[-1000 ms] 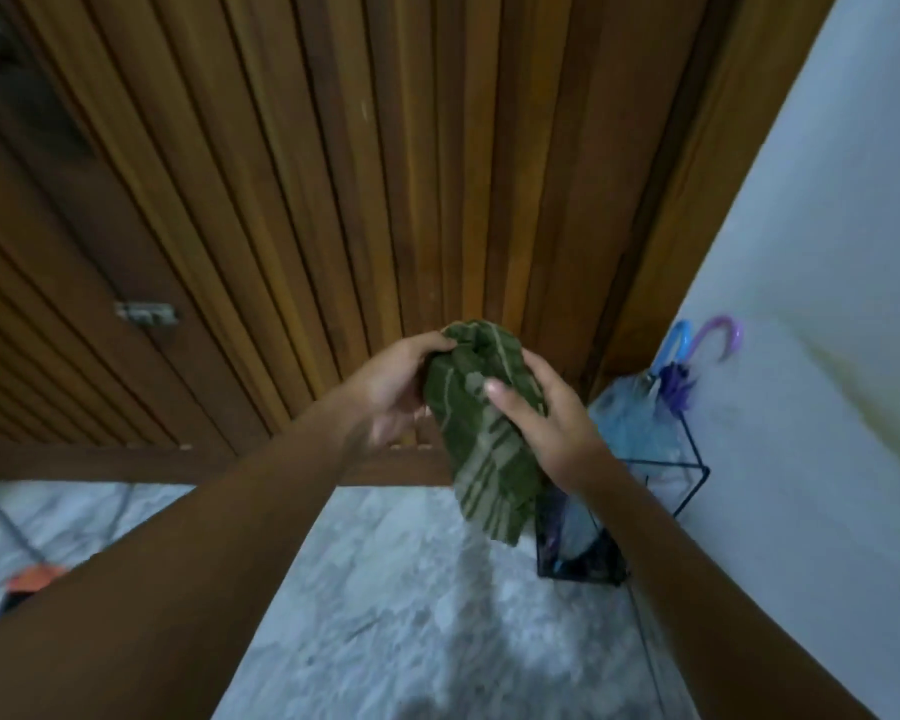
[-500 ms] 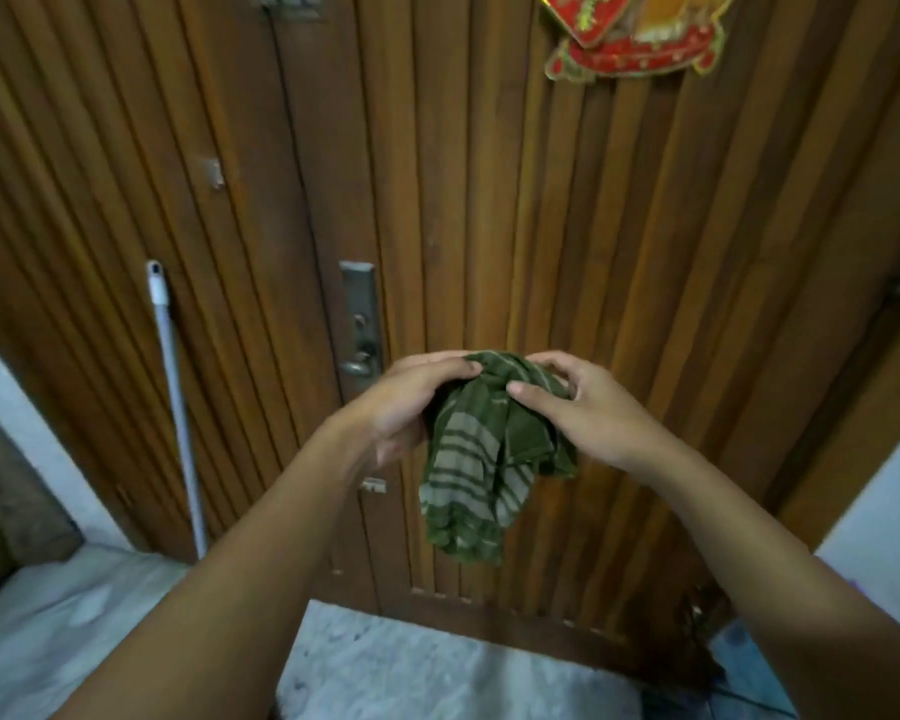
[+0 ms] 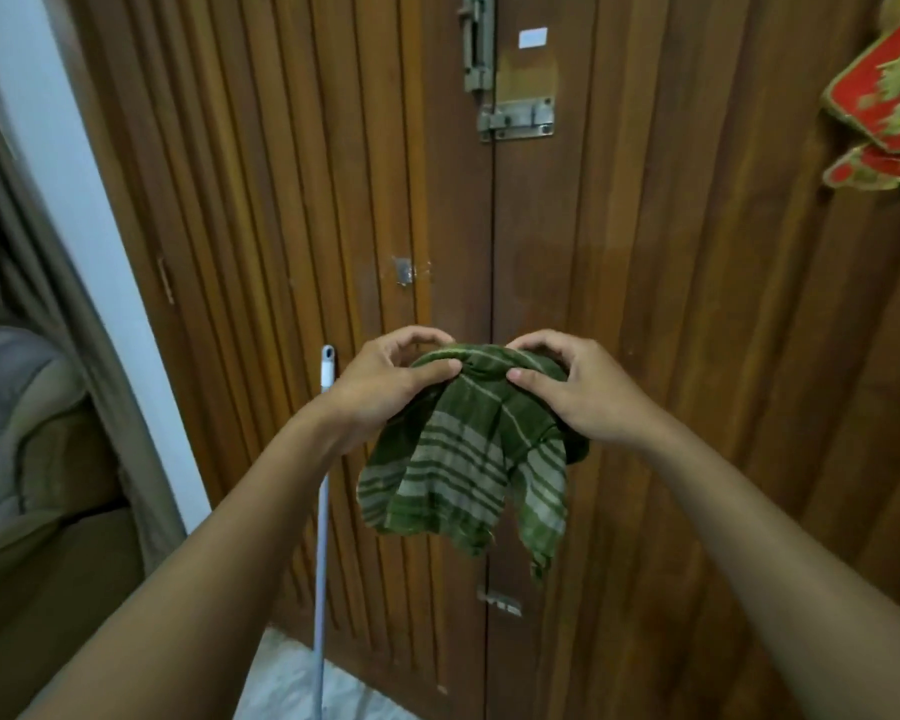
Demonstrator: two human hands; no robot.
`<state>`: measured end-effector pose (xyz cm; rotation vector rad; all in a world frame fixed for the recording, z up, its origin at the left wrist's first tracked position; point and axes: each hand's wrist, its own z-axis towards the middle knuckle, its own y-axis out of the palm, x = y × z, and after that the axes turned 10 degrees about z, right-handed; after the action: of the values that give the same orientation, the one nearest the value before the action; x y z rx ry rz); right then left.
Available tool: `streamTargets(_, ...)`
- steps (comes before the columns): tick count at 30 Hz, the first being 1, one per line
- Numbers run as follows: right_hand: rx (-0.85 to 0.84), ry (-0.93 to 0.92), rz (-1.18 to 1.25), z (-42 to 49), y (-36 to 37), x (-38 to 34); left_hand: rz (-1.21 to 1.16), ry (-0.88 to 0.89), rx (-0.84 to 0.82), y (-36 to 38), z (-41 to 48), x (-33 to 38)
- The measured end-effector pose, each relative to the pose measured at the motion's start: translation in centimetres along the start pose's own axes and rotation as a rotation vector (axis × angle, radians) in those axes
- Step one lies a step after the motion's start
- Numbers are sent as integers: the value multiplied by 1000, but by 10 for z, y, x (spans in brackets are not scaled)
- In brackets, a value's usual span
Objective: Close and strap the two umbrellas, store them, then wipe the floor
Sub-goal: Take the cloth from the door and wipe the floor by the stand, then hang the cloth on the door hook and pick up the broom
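Wooden slatted double door (image 3: 645, 356) is filling most of the frame, with the seam between its two leaves running down the centre. A tan curtain (image 3: 63, 314) and a strip of white wall (image 3: 74, 163) are sitting at the left edge, and a sofa or cushioned seat (image 3: 32, 459) is showing below them, partly cut off. A patch of pale marble floor (image 3: 292, 683) is showing at the bottom, at the foot of the door.

Both forearms are reaching in from the bottom corners and meeting at centre frame, in front of the door seam.

The green striped cloth (image 3: 463, 470) is hanging in the air between the hands, bunched at the top and draping down loose, with two tails dangling below. It is not touching the floor.

A white pole handle (image 3: 324, 511) is leaning against the door just left of the cloth, and the left forearm is crossing in front of it.

The left hand (image 3: 385, 387) is pinching the cloth's top edge, thumb pressing toward curled fingers, with fabric gathered between them. The right hand (image 3: 578, 392) is doing the same on the other side, thumb on the near face of the cloth and fingers curled over the top. The hands are near each other but not touching.

A red and gold ornament (image 3: 884, 101) is hanging on the door at upper right. Metal slide bolts (image 3: 515, 119) are sitting on the seam up top.
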<state>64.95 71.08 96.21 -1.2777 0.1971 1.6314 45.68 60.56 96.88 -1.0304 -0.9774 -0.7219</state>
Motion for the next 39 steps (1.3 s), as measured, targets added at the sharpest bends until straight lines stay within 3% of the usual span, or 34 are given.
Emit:
streamTargets(7,-49,-149,-50,120,35,35,83,25,45,-69,97,-29)
streamTargets(11,55,-172,-90,183,54,51,128,128,98,-96,161,-40)
streamTargets(17,287,-210,-521,255,89,61,395,332,311,-119,243,-65)
streamTargets(24,465,-84,-789,253,138,87,513,447,306,-116,280,-130)
streamTargets(30,667,-44,-790,239,167,95,535,523,412,-110,272,-144)
streamTargets(35,552,142,-578,236,181,91,407,595,182,-123,271,-150)
streamTargets(39,775,-54,-719,216,212,86,372,657,140,-152,265,-177)
